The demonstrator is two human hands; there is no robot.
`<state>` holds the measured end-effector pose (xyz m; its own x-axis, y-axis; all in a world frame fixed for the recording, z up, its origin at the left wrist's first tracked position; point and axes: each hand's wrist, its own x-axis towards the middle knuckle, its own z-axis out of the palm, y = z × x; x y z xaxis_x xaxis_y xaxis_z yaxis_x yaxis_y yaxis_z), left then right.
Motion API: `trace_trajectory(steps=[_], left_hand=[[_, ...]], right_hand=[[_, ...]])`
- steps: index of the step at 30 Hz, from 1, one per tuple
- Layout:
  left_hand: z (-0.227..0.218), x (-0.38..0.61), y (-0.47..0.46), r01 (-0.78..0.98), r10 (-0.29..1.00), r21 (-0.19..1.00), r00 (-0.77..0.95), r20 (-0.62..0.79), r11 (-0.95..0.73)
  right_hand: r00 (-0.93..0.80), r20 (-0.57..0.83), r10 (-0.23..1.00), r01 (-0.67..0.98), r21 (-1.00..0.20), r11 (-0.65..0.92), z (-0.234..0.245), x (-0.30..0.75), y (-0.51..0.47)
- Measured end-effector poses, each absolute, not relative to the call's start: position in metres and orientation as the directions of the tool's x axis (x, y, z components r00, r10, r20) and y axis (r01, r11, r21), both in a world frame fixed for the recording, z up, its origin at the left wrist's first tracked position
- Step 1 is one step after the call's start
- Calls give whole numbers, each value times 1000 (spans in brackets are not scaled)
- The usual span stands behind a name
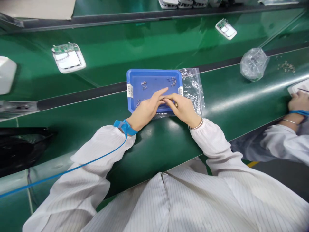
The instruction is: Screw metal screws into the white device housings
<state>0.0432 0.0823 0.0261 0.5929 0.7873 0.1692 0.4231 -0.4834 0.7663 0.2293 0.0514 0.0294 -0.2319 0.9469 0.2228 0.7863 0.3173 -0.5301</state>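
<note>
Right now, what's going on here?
A person's left hand and right hand meet over a blue tray; anything held is too small to make out. Small metallic parts lie in separate clusters inside the tray, which overlaps a clear plastic bag on the green bench. At the right, a co-worker's hand is at a white piece.

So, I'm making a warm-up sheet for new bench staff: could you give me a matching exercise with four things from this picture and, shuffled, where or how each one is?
Things
1. Tray
2. Wrist strap
3. Bangle
4. Crumpled clear bag

Places and states
A. Around the right wrist
B. On the green bench, left of some scattered bits
C. Holding small metal pieces
D. Around the left wrist, with a cord running from it

Pairs: 1-C, 2-D, 3-A, 4-B
</note>
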Motion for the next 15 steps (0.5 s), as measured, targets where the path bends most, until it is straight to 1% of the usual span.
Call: trace_trajectory(steps=[2,5,7,10,13,15], left_hand=[[26,43,82,421,786,767,594,170,-485],[22,43,83,404,767,764,615,182,-504],[19,44,83,373,760,772,615,210,-515],[19,48,83,316,776,816,587,233,-484],[26,51,85,293,792,871,590,160,-394],[33,50,86,280,787,895,606,115,-347]], right_hand=[[-225,221,949,763,-566,313,30,230,51],[-220,222,950,772,-555,309,31,229,51],[-221,228,948,795,-521,310,32,228,50],[-241,231,943,842,-432,322,32,227,49],[-261,213,941,875,-359,324,30,226,48],[-270,210,940,879,-346,330,29,226,47]])
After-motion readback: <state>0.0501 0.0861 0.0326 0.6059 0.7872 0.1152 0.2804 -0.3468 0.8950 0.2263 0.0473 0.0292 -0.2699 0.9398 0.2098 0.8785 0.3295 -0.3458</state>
